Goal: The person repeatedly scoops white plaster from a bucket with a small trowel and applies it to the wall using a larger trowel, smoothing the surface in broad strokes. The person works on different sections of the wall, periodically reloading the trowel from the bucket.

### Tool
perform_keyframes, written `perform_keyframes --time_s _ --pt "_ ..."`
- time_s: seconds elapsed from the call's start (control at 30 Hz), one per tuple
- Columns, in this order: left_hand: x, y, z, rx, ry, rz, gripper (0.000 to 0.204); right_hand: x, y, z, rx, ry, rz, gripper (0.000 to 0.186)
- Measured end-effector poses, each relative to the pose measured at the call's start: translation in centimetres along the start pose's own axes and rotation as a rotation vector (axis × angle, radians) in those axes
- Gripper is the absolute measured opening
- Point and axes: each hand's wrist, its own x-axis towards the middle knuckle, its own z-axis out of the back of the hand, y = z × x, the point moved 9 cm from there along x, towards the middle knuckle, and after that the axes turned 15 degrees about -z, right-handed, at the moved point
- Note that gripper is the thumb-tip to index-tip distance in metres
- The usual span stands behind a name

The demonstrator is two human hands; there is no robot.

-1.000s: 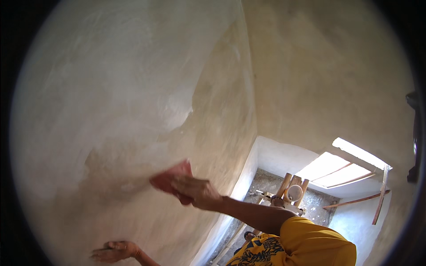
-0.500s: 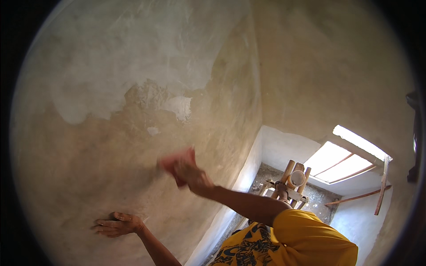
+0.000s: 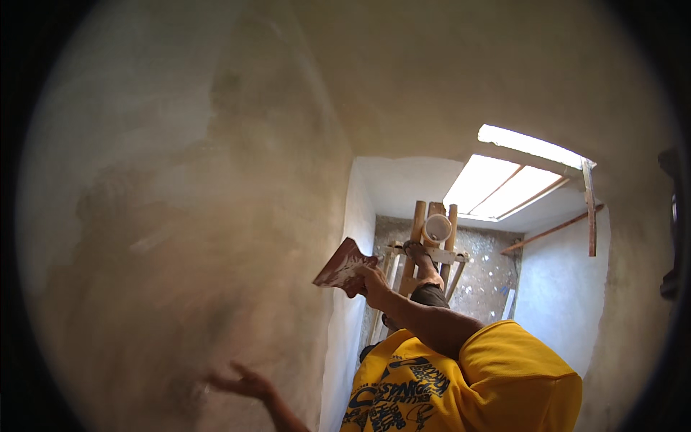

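My right hand [image 3: 371, 282] grips a flat red-and-white scraper blade [image 3: 343, 264], held just off the plastered wall [image 3: 180, 216], near the corner where that wall meets the white lower wall. My left hand [image 3: 241, 381] is low in the view with its fingers spread; it rests on or hovers close to the same wall, and I cannot tell which. It holds nothing. My yellow printed shirt [image 3: 504, 374] fills the bottom right.
Below me stands a wooden pole scaffold [image 3: 417, 237] with a white bucket [image 3: 437, 229] on it and my foot [image 3: 421, 253] on a rung. A bright opening [image 3: 511, 180] with wooden battens lies on the right. The floor far below is gravelly.
The view has swung right toward the corner. My right hand with the scraper has come off the wall's patchy area and now sits by the corner. My left hand is lower in the view.
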Motion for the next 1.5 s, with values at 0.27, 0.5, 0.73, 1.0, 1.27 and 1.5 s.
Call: perform_keyframes --time_s 0.27,0.5,0.73,1.0,1.27,1.5 --pt "-15.9 -26.6 -13.5 -1.385 0.744 0.771 0.049 0.6 -7.4 2.2 0.144 0.123 -0.364 0.021" --pt "-20.1 -29.3 -21.3 -1.328 0.786 1.453 0.033 -0.5 -6.4 5.9 -0.023 0.215 -0.512 0.035" --pt "-22.3 -30.7 -28.4 -1.454 0.694 1.586 0.036 7.9 10.7 25.1 -0.970 -0.600 0.233 0.027" --pt "-29.4 -33.3 -34.3 -1.371 0.982 1.661 0.029 18.9 22.9 42.4 -1.284 -1.105 0.189 0.023" --pt "-35.9 -36.1 -37.9 -1.433 0.953 1.808 0.028 26.7 25.3 46.3 -1.513 -0.923 -0.010 0.026" --pt "-39.2 -39.1 -39.9 -1.589 0.994 1.897 0.035 29.4 26.2 44.7 -1.667 -0.727 0.142 0.024"
